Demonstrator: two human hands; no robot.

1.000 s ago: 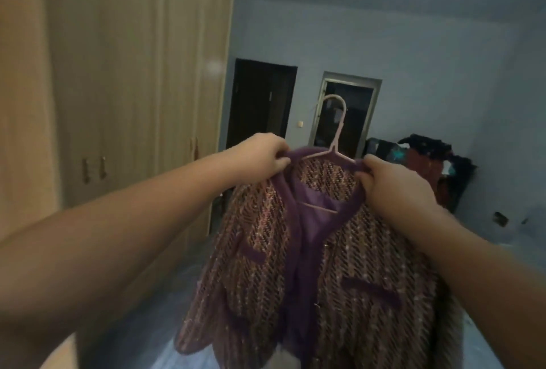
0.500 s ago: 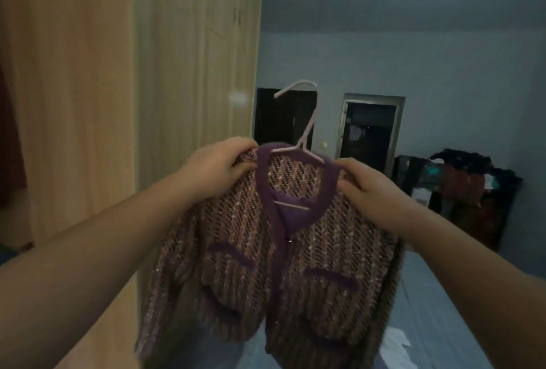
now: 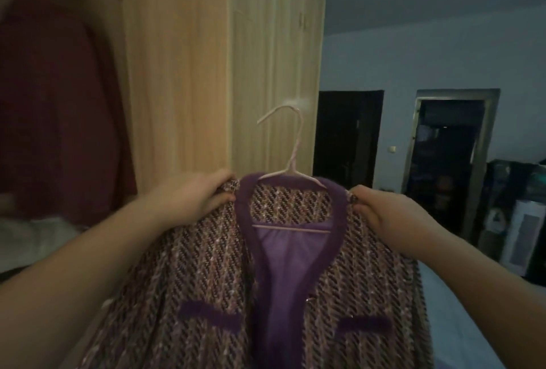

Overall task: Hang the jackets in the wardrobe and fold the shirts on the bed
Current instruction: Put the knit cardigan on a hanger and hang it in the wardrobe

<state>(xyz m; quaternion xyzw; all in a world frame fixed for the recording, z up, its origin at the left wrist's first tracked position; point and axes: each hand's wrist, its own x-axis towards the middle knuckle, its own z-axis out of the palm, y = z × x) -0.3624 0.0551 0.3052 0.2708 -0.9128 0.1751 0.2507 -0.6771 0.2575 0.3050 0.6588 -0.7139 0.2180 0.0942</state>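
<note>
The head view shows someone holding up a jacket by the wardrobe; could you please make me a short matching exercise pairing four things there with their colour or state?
Things:
1. jacket trim
2. hanger
3. wardrobe
4. left hand

Descriptions:
a. light wood
b. pale pink, with its hook free in the air
c. solid purple
d. grips one jacket shoulder

Pairs: 1-c, 2-b, 3-a, 4-d. The right hand grips the other shoulder.

Two bare forearms, sleeveless to the frame edge, left hand (image 3: 192,200) and right hand (image 3: 393,221) ringless.
</note>
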